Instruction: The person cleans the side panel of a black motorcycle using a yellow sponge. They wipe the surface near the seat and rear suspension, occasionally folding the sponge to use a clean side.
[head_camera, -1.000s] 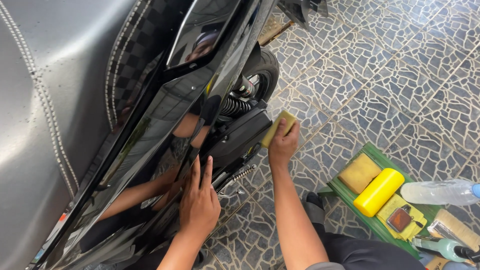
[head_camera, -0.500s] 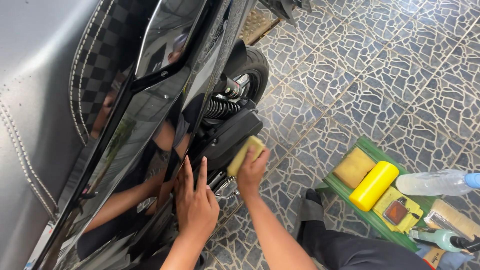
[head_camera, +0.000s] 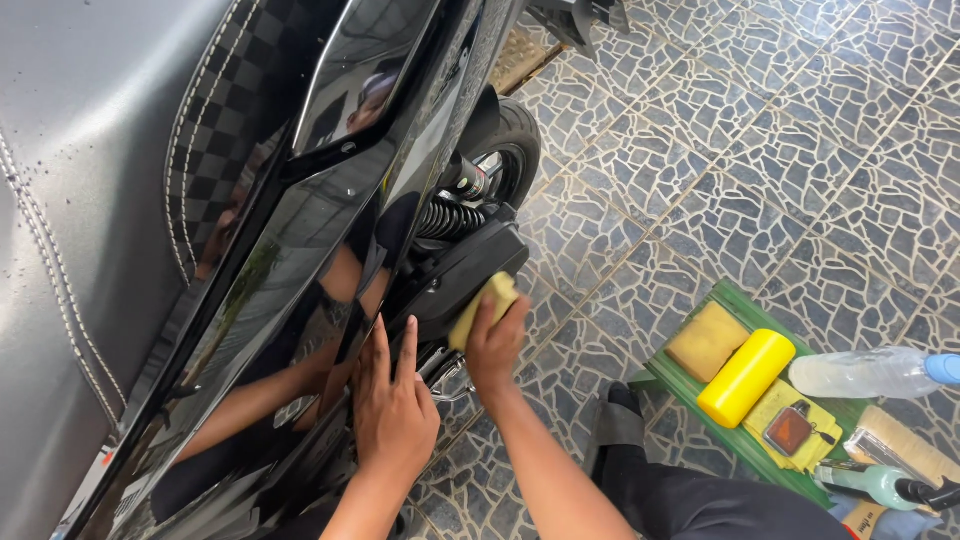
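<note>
This looks like a home yard or garage: a black scooter (head_camera: 330, 250) stands on stone-patterned floor tiles (head_camera: 760, 150), cleaning bottles at lower right.

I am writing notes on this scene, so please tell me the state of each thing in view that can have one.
yellow sponge: pressed on the black engine cover, held by the right hand
left hand: flat on the glossy black side panel, empty
yellow bottle: lying on its side on the green tray
clear bottle: lying down, blue cap on
rear wheel: resting on the tiled floor
</note>
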